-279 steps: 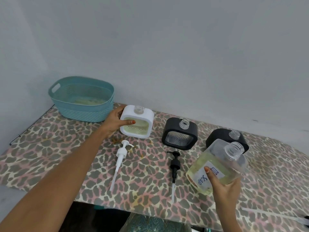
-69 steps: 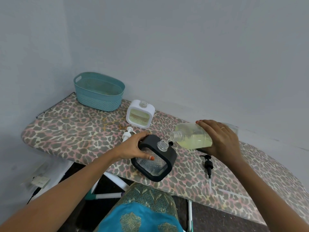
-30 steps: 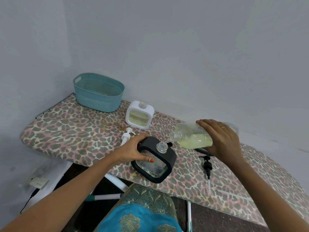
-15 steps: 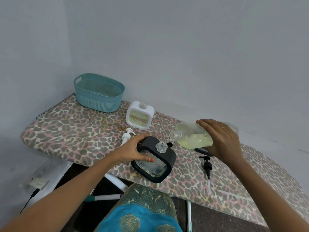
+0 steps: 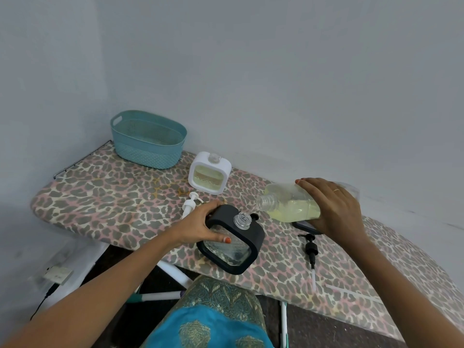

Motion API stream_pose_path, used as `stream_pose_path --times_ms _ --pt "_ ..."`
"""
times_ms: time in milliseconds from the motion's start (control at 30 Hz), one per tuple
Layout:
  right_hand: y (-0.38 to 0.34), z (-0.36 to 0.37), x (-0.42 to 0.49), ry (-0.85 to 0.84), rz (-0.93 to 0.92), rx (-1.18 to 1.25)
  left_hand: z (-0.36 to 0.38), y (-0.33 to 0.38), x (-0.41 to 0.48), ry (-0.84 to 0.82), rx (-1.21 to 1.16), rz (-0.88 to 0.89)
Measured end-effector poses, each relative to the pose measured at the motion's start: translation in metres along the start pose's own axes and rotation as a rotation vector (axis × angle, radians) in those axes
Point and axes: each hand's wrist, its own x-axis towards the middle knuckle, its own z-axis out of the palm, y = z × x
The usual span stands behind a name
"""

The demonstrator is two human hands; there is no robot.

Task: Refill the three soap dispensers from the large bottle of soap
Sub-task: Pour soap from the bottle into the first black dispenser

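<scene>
**Figure: soap passing from the bottle into a black dispenser (head view).** We look down on a leopard-print ironing board (image 5: 113, 197) set against a pale wall.

- At its near edge, the left hand (image 5: 200, 227) grips the black dispenser (image 5: 233, 249) at its upper left corner. The fingers curl over the frame and the thumb lies on the clear front window. The dispenser leans slightly, and its threaded neck (image 5: 242, 220) is uncapped.
- The right hand (image 5: 334, 209) holds the large soap bottle (image 5: 288, 207) from above, fingers wrapped round its body. The bottle is tipped almost level, with its mouth pointing left, just above the neck.
- A thin stream (image 5: 251, 212) joins mouth and neck. Yellowish soap pools along the bottle's lower side.
- The white dispenser (image 5: 209, 173) stands upright and open-necked farther back, with yellowish liquid behind its window.
- A second black dispenser (image 5: 303, 226) shows only an edge beneath the bottle and the right hand.
- The white pump (image 5: 188, 205) lies just beyond the left hand.
- The black pump (image 5: 310, 249) lies below the right hand.
- A teal basket (image 5: 148, 140) sits at the far left end.
</scene>
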Motion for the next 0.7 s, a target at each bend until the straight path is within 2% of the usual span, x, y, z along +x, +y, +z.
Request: stream_pose_path --times_ms 700 --pt "0.0028 -0.0032 0.0006 0.006 0.002 -0.015 0.0040 -0.0027 0.0004 0.005 -0.008 0.018"
